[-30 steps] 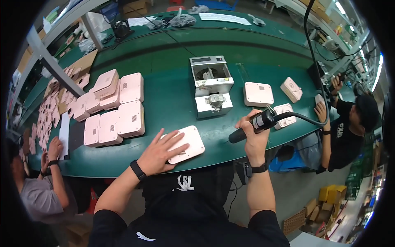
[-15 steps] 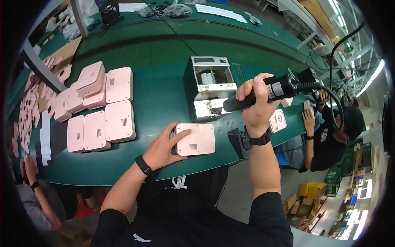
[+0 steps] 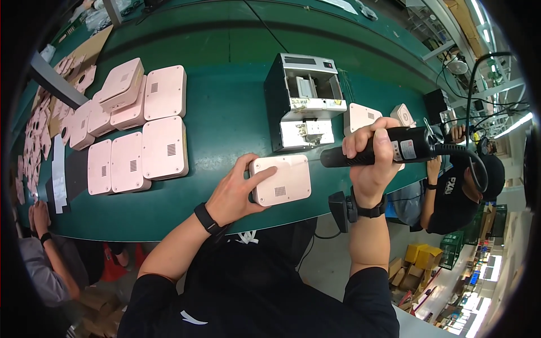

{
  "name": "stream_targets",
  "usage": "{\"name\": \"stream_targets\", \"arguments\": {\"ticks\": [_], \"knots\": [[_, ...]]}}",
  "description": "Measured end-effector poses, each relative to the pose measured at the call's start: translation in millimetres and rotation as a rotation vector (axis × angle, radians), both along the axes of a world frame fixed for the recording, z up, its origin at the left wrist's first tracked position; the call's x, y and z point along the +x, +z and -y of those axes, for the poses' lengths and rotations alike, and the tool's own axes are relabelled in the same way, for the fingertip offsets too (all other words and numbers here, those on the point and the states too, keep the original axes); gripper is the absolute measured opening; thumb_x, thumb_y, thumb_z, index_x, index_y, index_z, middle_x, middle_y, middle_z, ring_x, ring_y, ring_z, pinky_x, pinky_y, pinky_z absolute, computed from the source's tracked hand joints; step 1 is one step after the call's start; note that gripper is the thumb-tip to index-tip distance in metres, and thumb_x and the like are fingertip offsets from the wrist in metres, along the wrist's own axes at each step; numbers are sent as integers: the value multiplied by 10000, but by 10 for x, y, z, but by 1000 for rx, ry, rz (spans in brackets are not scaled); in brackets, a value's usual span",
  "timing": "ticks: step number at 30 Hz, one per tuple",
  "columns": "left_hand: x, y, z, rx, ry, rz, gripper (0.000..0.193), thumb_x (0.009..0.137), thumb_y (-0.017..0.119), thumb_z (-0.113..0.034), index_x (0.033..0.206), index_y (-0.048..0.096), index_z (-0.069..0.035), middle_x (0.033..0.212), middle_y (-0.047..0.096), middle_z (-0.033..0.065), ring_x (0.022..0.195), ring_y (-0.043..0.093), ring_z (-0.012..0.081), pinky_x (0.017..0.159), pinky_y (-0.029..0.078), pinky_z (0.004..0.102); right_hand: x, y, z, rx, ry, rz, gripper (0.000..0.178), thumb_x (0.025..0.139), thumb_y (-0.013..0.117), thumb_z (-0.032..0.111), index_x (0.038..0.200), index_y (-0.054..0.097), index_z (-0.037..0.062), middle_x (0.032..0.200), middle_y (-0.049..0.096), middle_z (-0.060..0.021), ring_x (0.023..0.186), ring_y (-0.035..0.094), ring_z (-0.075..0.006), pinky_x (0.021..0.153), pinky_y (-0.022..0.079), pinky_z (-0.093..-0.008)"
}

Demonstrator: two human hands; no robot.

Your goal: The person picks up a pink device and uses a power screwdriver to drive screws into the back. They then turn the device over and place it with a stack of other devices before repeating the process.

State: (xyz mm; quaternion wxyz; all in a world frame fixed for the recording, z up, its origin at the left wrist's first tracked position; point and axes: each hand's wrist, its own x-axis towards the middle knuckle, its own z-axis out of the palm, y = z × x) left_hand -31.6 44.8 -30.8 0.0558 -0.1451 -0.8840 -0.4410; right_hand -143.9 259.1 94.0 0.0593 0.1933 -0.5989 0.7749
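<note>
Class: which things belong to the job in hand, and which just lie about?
In the job:
- pale pink boxy plastic case, held by the left hand
- black cylindrical corded tool, in the right hand
- probably the boxy silver metal machine

Apparently lying about:
- long white strip
- yellow cardboard boxes

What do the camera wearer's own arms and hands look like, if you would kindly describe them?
The left hand and right hand are both ungloved. A black band circles each wrist: the left wristband and right wristband, the latter with a dark, boxy device at its side. Short, plain black sleeves, left sleeve and right sleeve, leave the forearms bare.
</note>
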Motion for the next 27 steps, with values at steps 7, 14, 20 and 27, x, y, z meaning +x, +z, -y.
{"name": "stream_targets", "arguments": {"ticks": [7,14,20,27], "knots": [[13,-10,-17,31,4,0,832,590,907,-148,1350,573,-199,1340,412,160,1148,561,364,950,527,418,16,-229,-9,-12,-11,-36,153,958,532,194,1002,464,64,666,487,-62,545,468,-164,537,437,-336],[26,-14,-28,34,18,8,843,578,909,-128,1347,572,-202,1334,412,157,1150,561,358,957,524,415,-11,-206,-11,-44,-12,20,168,948,546,188,981,441,60,667,483,-70,552,466,-163,528,443,-328],[21,-13,-43,45,18,26,858,572,910,-126,1353,566,-208,1335,410,155,1142,564,355,952,525,416,38,-232,44,33,34,-51,192,930,569,183,985,438,53,666,481,-76,549,452,-159,526,442,-325],[10,-3,-33,7,40,6,787,588,904,-114,1313,603,-167,1342,408,161,1138,615,356,940,546,405,2,-286,43,26,60,-47,190,922,571,169,977,435,48,666,481,-78,550,446,-159,526,440,-320]]}}
